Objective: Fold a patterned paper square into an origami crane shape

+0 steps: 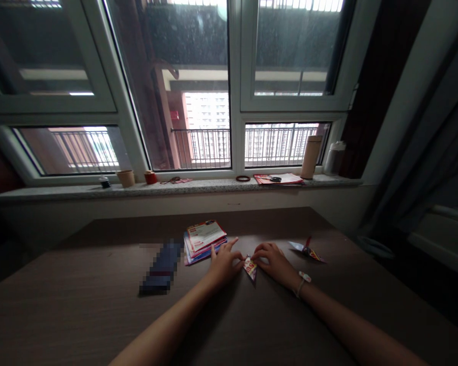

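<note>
A small folded piece of printed paper, yellow, red and white, lies on the brown table with its pointed end toward me. My left hand pinches its left upper side between thumb and fingertips, the index finger sticking out. From the right, my right hand closes its fingertips on the paper's upper right edge. A bracelet circles my right wrist. The paper's far tip is partly hidden by my fingers. Just beyond my left hand sits a stack of printed sheets. Right of my right hand rests a folded paper crane.
A dark blurred-out object lies on the table at left. Along the windowsill stand a paper cup, a red spool, a tan bottle and scissors on papers.
</note>
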Available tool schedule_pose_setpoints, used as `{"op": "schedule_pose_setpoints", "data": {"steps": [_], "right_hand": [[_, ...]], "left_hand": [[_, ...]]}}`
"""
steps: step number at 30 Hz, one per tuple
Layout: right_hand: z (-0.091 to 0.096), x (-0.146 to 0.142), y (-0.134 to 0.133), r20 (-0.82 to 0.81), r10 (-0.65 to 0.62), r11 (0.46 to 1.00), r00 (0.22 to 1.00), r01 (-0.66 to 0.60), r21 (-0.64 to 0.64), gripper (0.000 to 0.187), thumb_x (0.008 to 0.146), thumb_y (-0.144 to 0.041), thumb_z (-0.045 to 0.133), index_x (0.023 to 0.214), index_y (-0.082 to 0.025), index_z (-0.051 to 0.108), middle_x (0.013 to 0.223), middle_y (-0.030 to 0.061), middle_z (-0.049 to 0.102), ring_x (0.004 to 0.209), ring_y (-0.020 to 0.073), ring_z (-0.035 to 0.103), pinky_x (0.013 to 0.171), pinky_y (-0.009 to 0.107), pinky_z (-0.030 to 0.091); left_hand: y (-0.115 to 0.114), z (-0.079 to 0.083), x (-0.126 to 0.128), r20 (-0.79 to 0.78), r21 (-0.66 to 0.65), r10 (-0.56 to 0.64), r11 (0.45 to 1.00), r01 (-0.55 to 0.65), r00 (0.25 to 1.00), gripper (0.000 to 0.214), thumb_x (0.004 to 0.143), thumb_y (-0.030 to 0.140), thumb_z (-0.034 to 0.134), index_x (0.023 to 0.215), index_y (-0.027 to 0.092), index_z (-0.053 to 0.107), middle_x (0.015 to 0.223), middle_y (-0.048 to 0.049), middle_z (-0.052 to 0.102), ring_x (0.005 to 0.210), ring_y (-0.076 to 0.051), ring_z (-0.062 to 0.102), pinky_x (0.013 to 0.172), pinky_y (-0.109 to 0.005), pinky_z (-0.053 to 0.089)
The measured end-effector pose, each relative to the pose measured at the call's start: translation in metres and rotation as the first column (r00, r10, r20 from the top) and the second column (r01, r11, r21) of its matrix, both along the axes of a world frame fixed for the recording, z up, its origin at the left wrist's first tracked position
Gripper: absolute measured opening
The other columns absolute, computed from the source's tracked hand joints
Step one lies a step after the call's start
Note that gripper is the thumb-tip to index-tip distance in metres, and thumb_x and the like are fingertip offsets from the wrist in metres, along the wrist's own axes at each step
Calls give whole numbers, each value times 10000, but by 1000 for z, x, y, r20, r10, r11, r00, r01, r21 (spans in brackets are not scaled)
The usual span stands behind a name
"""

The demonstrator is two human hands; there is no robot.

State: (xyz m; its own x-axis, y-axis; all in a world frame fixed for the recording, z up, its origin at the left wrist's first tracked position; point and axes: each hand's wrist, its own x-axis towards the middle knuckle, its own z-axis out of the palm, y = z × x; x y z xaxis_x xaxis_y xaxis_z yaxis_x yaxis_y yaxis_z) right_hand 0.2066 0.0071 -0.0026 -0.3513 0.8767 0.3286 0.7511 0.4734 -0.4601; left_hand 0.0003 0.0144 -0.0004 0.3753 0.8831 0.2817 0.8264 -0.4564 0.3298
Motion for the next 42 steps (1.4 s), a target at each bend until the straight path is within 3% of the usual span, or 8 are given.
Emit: {"op": "schedule_pose_setpoints", "data": {"steps": [10, 14, 18, 22, 33, 42], "right_hand": [[3, 7, -4, -1, 51, 999, 999, -51, -15, 152, 840, -414, 624, 893, -301, 711, 1084, 6, 610, 1083, 214, 499, 1009, 373, 330], [0, 2, -5, 8, 12, 999, 1000, -12, 40, 173, 881, -398, 573, 957, -303, 695, 1059, 17, 615, 1056, 217, 502, 988, 380, 339], [-1, -4, -3, 22, -30, 993, 999, 28, 112, 138, 890, -330, 565, 929, -265, 680, 998, 22, 624, 1030, 204, 501, 984, 368, 333], [-1, -4, 0, 29, -46, 995, 999, 44, 87, 145, 887, -348, 568, 874, -269, 689, 980, 16, 631, 1041, 209, 495, 972, 366, 338], [2, 3, -2, 40, 22, 999, 999, -24, 48, 220, 866, -456, 585, 980, -283, 657, 1041, 24, 605, 1019, 218, 518, 939, 375, 383], [-3, -5, -3, 37, -41, 994, 998, 37, 98, 199, 890, -432, 554, 951, -262, 639, 1000, 27, 606, 1007, 214, 522, 939, 374, 380]], "left_hand": [[-4, 5, -2, -46, 22, 15, 1000, -14, 999, 132, 786, 358, 693, 912, 335, 722, 1501, -2, 346, 1380, -329, 263, 1071, -698, 7], [-7, 5, 1, -27, 79, 24, 997, -22, 999, 188, 804, 329, 681, 989, 359, 707, 1494, -26, 355, 1373, -313, 277, 1083, -684, 18], [-8, 8, 5, -35, 74, 56, 996, -54, 998, 90, 813, 300, 672, 882, 310, 728, 1453, -41, 416, 1358, -312, 307, 1088, -683, 28], [-7, 8, 6, -41, 62, 89, 994, -86, 995, 79, 817, 329, 660, 841, 295, 727, 1447, -49, 427, 1351, -316, 319, 1075, -696, 40], [-10, 3, 2, -97, 80, 88, 994, -80, 991, 189, 793, 461, 660, 937, 355, 723, 1418, -40, 466, 1323, -336, 351, 1062, -701, 86], [-2, -7, 3, -74, 65, 121, 991, -116, 990, 204, 837, 456, 612, 1017, 428, 704, 1413, -21, 468, 1326, -338, 335, 1051, -714, 71]]}}
